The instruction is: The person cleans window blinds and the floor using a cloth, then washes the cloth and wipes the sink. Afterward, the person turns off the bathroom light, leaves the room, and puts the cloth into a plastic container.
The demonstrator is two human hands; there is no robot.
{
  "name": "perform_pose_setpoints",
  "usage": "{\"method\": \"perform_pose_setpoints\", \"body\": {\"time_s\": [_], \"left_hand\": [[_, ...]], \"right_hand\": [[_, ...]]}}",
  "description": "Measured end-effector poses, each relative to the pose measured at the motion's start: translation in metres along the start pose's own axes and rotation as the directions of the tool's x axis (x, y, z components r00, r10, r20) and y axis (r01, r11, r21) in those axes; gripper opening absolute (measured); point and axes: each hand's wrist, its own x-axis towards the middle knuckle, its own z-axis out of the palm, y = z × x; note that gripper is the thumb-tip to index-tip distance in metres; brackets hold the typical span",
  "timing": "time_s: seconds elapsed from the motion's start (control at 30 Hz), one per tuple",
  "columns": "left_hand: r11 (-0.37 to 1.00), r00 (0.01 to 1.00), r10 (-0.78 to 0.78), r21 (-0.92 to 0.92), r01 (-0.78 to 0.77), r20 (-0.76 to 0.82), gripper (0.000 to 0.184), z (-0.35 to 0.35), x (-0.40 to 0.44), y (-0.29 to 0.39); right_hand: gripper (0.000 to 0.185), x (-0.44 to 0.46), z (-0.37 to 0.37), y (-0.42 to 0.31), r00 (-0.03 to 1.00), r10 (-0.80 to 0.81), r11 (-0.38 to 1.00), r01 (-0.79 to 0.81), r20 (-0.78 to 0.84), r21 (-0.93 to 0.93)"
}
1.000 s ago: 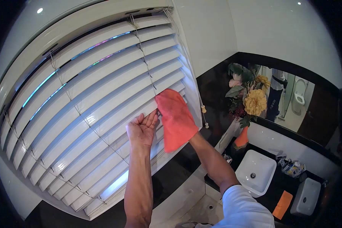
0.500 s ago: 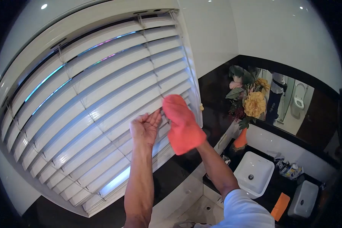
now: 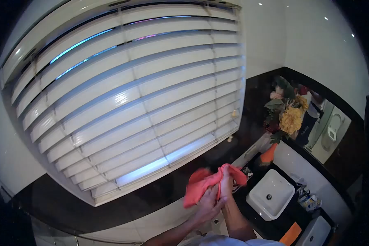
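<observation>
A red cloth (image 3: 201, 185) is bunched between my two hands, low in the view and below the window blind (image 3: 151, 102). My left hand (image 3: 210, 203) has its fingers closed on the lower middle of the cloth. Partly covered by the cloth, my right hand (image 3: 227, 186) grips it from the right side, with folds hanging to either side. Both hands are close together and away from the slats. The blind's white slats are tilted, with bright gaps near the top and bottom.
To the right are a white sink (image 3: 270, 194), a second basin (image 3: 316, 233), an orange cloth (image 3: 290, 233) and small packets (image 3: 310, 201). A vase (image 3: 269, 153) holds artificial flowers (image 3: 290, 119) beside a mirror (image 3: 332, 129). Cord pulls (image 3: 230, 138) hang at the blind's right edge.
Both hands have come down from the blind with the red cloth. My left hand, earlier at a slat, now grips the cloth too. The view has turned, shifting the blind up and right.
</observation>
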Motion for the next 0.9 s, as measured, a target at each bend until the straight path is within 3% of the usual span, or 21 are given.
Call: {"method": "perform_pose_setpoints", "body": {"time_s": [0.03,0.1,0.17,0.2,0.23,0.27,0.3,0.33,0.37,0.43,0.47,0.5,0.57,0.6,0.67,0.7,0.73,0.77,0.83,0.87,0.9], "left_hand": [[0.997,0.999,0.050,0.055,-0.049,-0.011,0.013,-0.005,-0.012,-0.001],[0.962,0.988,-0.147,-0.227,0.153,0.045,0.015,-0.017,-0.029,-0.026],[0.968,0.977,-0.204,-0.137,0.212,0.068,0.015,-0.031,-0.052,-0.051],[0.762,0.880,-0.450,-0.449,0.467,0.150,0.016,-0.043,-0.059,-0.048],[0.405,0.731,-0.609,-0.672,0.620,0.308,0.016,-0.055,-0.063,-0.047],[0.412,0.736,-0.610,-0.676,0.611,0.294,0.016,-0.070,-0.066,-0.051],[0.535,0.755,-0.546,-0.543,0.647,0.362,0.017,-0.085,-0.067,-0.058],[0.645,0.752,-0.492,-0.396,0.653,0.439,0.019,-0.098,-0.070,-0.064],[0.741,0.728,-0.445,-0.242,0.626,0.522,0.021,-0.106,-0.073,-0.068],[0.802,0.821,-0.345,-0.311,0.510,0.454,0.018,-0.108,-0.074,-0.065],[0.832,0.838,-0.297,-0.306,0.463,0.458,0.019,-0.115,-0.069,-0.062],[0.862,0.852,-0.245,-0.298,0.409,0.462,0.020,-0.124,-0.061,-0.059],[0.932,0.869,-0.181,-0.201,0.301,0.461,0.019,-0.168,-0.039,-0.028],[0.957,0.891,-0.211,-0.103,0.273,0.402,0.018,-0.189,-0.036,-0.019],[0.949,0.914,-0.282,-0.055,0.311,0.291,0.018,-0.218,-0.041,-0.031],[0.922,0.909,-0.336,-0.109,0.371,0.247,0.018,-0.226,-0.047,-0.035],[0.862,0.879,-0.444,-0.187,0.472,0.171,0.017,-0.232,-0.057,-0.036],[0.866,0.882,-0.433,-0.185,0.465,0.187,0.017,-0.236,-0.067,-0.040],[0.450,0.801,-0.571,-0.748,0.487,0.178,0.013,-0.246,-0.088,-0.050],[0.633,0.779,-0.619,-0.525,0.569,0.100,0.018,-0.246,-0.097,-0.049],[0.824,0.884,-0.462,-0.335,0.456,0.068,0.018,-0.233,-0.122,-0.094]], "right_hand": [[0.042,-0.009,-0.014,0.011,1.000,0.012,1.000,-0.012,0.018,-0.011],[0.053,-0.020,-0.029,0.027,0.859,0.296,0.938,-0.343,0.418,0.040],[0.059,-0.044,-0.031,0.019,0.768,0.458,0.878,-0.470,0.448,-0.092],[0.053,-0.048,-0.041,0.015,0.695,0.591,0.790,-0.396,0.410,-0.467],[0.047,-0.051,-0.048,0.011,0.641,0.696,0.590,-0.254,0.324,-0.766],[0.047,-0.052,-0.050,0.006,0.633,0.699,0.589,-0.245,0.333,-0.770],[0.038,-0.051,-0.050,0.001,0.798,0.519,0.385,0.101,0.306,-0.917],[0.029,-0.054,-0.049,0.001,0.887,0.291,0.050,0.360,0.359,-0.932],[0.029,-0.053,-0.049,0.015,0.884,0.293,0.047,0.368,0.365,-0.929],[0.018,-0.043,-0.049,0.057,0.585,0.011,0.674,0.595,0.811,-0.438],[0.018,-0.048,-0.045,0.066,0.559,0.261,0.785,0.352,0.787,-0.510],[0.018,-0.050,-0.051,0.081,0.563,0.247,0.788,0.357,0.788,-0.502],[0.020,-0.051,-0.059,0.111,0.354,0.463,0.783,0.266,0.813,-0.562],[0.020,-0.065,-0.047,0.103,0.358,0.440,0.790,0.283,0.824,-0.545],[0.020,-0.114,-0.021,0.077,0.143,0.423,0.906,-0.040,0.895,-0.422],[0.020,-0.114,-0.024,0.089,0.155,0.406,0.913,-0.030,0.901,-0.407],[0.023,-0.108,-0.033,0.110,0.236,0.476,0.866,-0.297,0.847,-0.403],[0.032,-0.123,-0.025,0.104,0.252,0.419,0.869,-0.389,0.872,-0.305],[0.040,-0.148,-0.007,0.091,0.277,0.352,0.862,-0.469,0.894,-0.194],[0.049,-0.156,-0.002,0.089,0.310,0.340,0.809,-0.577,0.888,-0.109],[0.058,-0.167,0.002,0.089,0.342,0.339,0.737,-0.675,0.877,-0.022]]}}
